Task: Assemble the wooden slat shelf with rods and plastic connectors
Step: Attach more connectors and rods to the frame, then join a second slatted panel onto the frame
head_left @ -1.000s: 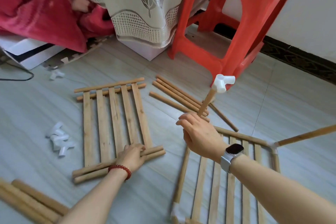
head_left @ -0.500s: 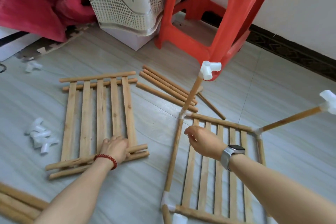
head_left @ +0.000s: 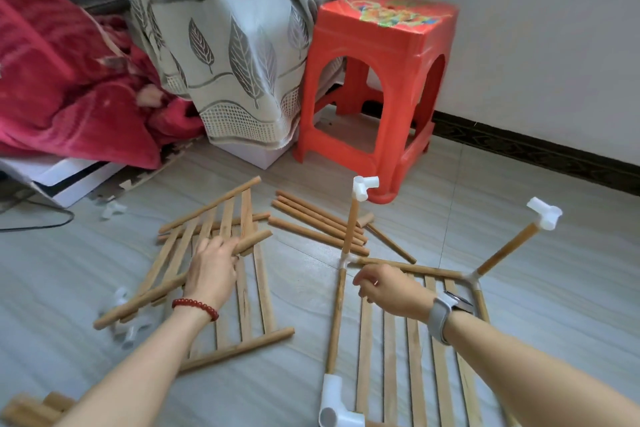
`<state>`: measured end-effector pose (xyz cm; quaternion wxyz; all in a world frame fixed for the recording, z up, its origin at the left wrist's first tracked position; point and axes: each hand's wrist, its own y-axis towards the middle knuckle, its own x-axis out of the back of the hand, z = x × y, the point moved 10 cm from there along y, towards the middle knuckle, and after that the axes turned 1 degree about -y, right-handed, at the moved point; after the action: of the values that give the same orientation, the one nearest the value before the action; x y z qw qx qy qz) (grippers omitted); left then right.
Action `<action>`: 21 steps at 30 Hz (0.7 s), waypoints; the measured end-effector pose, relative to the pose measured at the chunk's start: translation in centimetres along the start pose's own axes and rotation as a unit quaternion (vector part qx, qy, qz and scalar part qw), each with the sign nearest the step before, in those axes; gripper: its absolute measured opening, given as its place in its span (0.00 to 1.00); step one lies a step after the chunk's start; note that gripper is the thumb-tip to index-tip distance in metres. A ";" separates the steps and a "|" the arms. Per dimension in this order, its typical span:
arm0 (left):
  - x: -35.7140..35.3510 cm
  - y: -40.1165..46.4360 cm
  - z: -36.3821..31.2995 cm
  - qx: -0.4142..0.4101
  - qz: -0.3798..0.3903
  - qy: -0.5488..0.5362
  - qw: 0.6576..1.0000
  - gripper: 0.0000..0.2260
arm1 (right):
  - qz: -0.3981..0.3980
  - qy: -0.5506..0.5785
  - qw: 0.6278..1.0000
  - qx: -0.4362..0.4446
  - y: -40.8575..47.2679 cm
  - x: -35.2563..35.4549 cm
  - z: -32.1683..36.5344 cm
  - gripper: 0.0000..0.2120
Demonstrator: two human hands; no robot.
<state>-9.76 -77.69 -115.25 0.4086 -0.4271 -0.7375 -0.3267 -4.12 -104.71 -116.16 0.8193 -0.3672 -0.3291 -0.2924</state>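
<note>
Grey floor; no legible writing. Left hand grip clamped on slat panel; right hand grip loose, empty.

Loose slat panel tilted up at centre left, five spare rods lay side by side at centre, framed slat panel flat at lower right, two upright rods capped with white connectors, more connectors at left

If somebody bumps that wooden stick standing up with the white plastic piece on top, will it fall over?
Probably not right away: the upright wooden rod is plugged into a white corner connector on the slatted frame lying flat on the floor. It may wobble, since it is thin and held only at the bottom. The white plastic piece on top might pop off.
</note>
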 end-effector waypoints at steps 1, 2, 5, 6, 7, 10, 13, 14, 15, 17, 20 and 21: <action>1.8 -0.1 -0.9 0.005 -0.018 -0.016 1.000 0.13 | -0.012 0.021 1.000 0.002 -1.2 0.8 0.7 0.13; 3.0 -0.2 -1.7 0.005 -0.032 -0.025 0.999 0.12 | -0.019 0.043 0.999 0.002 -2.0 1.3 1.1 0.13; 6.4 -1.6 -5.4 -0.031 -0.057 -0.041 0.997 0.12 | -0.051 0.127 0.991 0.005 -4.8 3.1 2.7 0.12; 7.6 -2.4 -7.2 -0.062 -0.064 -0.044 0.995 0.12 | -0.069 0.167 0.983 0.006 -5.9 4.0 3.2 0.12; 8.6 -3.0 -8.9 -0.092 -0.070 -0.047 0.992 0.12 | -0.085 0.210 0.974 0.007 -6.8 4.7 3.7 0.11; 11.6 -5.1 -14.9 -0.187 -0.089 -0.046 0.977 0.12 | -0.142 0.347 0.927 0.002 -10.6 7.0 4.5 0.12; 13.8 -8.4 -21.2 -0.275 -0.109 -0.038 0.955 0.13 | -0.188 0.483 0.855 -0.017 -14.4 8.8 3.8 0.14; 14.2 -9.7 -23.2 -0.303 -0.115 -0.036 0.945 0.14 | -0.202 0.529 0.824 -0.021 -15.5 9.4 3.2 0.14; 14.6 -11.2 -25.2 -0.333 -0.120 -0.037 0.935 0.13 | -0.218 0.570 0.792 -0.024 -16.6 10.0 2.3 0.14; 14.7 -13.9 -28.5 -0.388 -0.123 -0.041 0.912 0.11 | -0.232 0.636 0.735 -0.019 -18.4 11.1 0.9 0.15; 13.3 -17.6 -32.3 -0.459 -0.119 -0.037 0.880 0.07 | -0.221 0.674 0.704 -0.010 -20.6 11.7 -1.0 0.16; 12.4 -18.6 -33.3 -0.477 -0.107 -0.034 0.872 0.08 | -0.221 0.675 0.704 -0.011 -21.2 11.7 -1.7 0.15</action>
<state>-19.38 -108.67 -91.68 0.0928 -0.4995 -0.5464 -0.6658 -11.71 -120.72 -99.55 0.7305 0.0026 0.2433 -0.6381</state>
